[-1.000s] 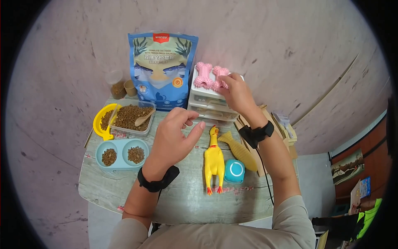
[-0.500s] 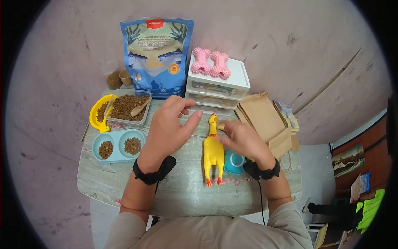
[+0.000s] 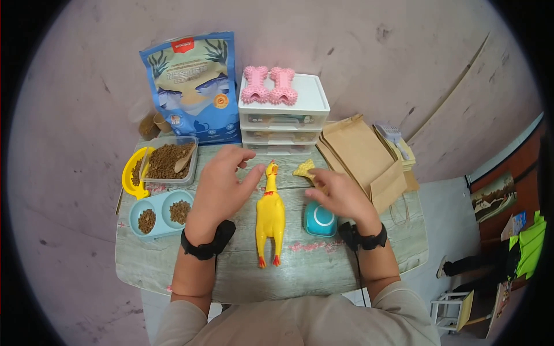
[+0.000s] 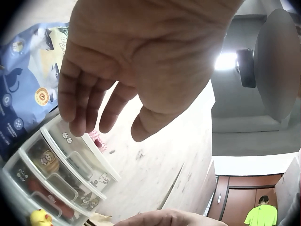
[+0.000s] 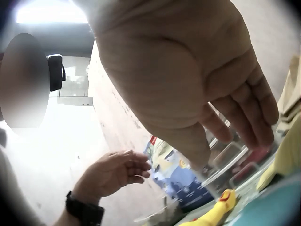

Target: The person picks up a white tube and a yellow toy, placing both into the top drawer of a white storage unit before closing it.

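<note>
My left hand (image 3: 222, 187) hovers left of a yellow rubber chicken (image 3: 270, 216), thumb and fingers spread apart and holding nothing. The chicken lies on its back on the table, head toward the drawers. My right hand (image 3: 341, 197) is over a yellow fish-shaped toy (image 3: 303, 168), hiding most of it; only the tail end shows. In the right wrist view, the right fingers (image 5: 256, 113) hang loosely bent with nothing in them. Just below that hand sits a teal rounded cube (image 3: 319, 220) with a white ring. Two pink spiky bone toys (image 3: 283, 85) lie side by side on the white drawer unit (image 3: 313, 93).
Left of the hands stand a blue two-bowl feeder (image 3: 163, 214), a yellow scoop (image 3: 128, 177) and a kibble tub (image 3: 170, 158) with a wooden spoon. A cat food bag (image 3: 193, 95) leans at the back. Brown paper bags (image 3: 360, 153) lie at right.
My right hand has left the right pink bone and come down over the fish toy. My left hand stays raised near the chicken. The head view has shifted.
</note>
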Available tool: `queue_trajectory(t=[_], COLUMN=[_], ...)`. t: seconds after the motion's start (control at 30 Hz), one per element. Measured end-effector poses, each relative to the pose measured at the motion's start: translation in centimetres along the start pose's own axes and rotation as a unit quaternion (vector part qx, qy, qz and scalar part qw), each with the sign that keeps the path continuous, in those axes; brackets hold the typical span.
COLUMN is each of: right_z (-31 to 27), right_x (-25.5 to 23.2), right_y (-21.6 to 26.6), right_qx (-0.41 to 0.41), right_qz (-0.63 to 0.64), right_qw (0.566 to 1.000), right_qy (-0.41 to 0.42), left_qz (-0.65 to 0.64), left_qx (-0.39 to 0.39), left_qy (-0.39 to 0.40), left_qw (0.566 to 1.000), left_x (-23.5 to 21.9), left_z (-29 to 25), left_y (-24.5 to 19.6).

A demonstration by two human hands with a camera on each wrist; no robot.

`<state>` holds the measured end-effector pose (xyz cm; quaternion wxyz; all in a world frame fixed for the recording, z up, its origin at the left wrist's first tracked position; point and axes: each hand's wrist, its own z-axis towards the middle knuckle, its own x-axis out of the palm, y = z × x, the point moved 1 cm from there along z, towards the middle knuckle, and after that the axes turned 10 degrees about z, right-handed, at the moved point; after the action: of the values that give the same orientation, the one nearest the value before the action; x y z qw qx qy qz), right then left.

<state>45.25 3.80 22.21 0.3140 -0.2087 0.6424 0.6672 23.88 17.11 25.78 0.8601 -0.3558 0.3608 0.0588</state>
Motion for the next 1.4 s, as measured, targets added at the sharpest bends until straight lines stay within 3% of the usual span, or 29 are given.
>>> queue_trajectory(t=[0.03, 0.13, 0.27, 0.4, 0.47, 0.63, 0.77, 1.1, 1.17, 1.27, 1.33, 1.4], right_z=[-0.1, -1.0, -1.9, -2.0, -1.3, 0.1, 1.0, -2.7, -3.8, -5.3, -5.7, -5.7], right_x=[-0.6, -2.0, -1.4, -1.0, -1.1, -0.2, 1.2, -1.3, -1.0, 0.2, 0.9, 1.8], right_y=[-0.5, -1.3, -3.3, -3.8, -3.5, -3.3, -4.6, 0.9, 1.5, 1.0, 0.6, 0.6], right_qx=[-0.022, 0.044, 0.103, 0.105, 0.131, 0.050, -0.042, -0.035, -0.027, -0.039, -0.043, -0.046], right_qz=[-0.071, -0.168, -0.231, -0.212, -0.220, -0.152, -0.079, -0.098, -0.111, -0.146, -0.160, -0.201], right_qw=[0.995, 0.982, 0.967, 0.971, 0.967, 0.986, 0.994, 0.993, 0.993, 0.987, 0.985, 0.978], right_qy=[-0.064, -0.076, -0.024, -0.028, 0.009, -0.044, -0.064, -0.057, 0.026, 0.056, 0.057, 0.023], left_qz=[0.000, 0.005, 0.009, 0.011, 0.005, 0.103, 0.105, 0.122, 0.115, 0.114, 0.126, 0.125], left_qx=[0.001, 0.014, 0.014, 0.005, 0.004, 0.086, 0.074, 0.061, 0.081, 0.079, 0.046, 0.047], left_qy=[-0.007, -0.004, 0.031, 0.095, 0.118, 0.219, 0.257, 0.263, 0.242, 0.240, 0.288, 0.287], left_qw=[1.000, 1.000, 0.999, 0.995, 0.993, 0.966, 0.958, 0.955, 0.960, 0.961, 0.948, 0.948], left_x=[0.1, 0.4, 0.8, 2.0, 2.7, 4.1, 3.7, 3.5, 3.6, 3.5, 3.2, 3.2], left_z=[0.0, 0.1, 0.0, -0.2, -0.6, -1.6, -1.5, -1.5, -1.6, -1.6, -1.4, -1.5], left_y=[0.0, -0.1, -0.2, -0.2, 0.2, 1.1, 1.0, 1.6, 1.7, 1.6, 1.2, 1.0])
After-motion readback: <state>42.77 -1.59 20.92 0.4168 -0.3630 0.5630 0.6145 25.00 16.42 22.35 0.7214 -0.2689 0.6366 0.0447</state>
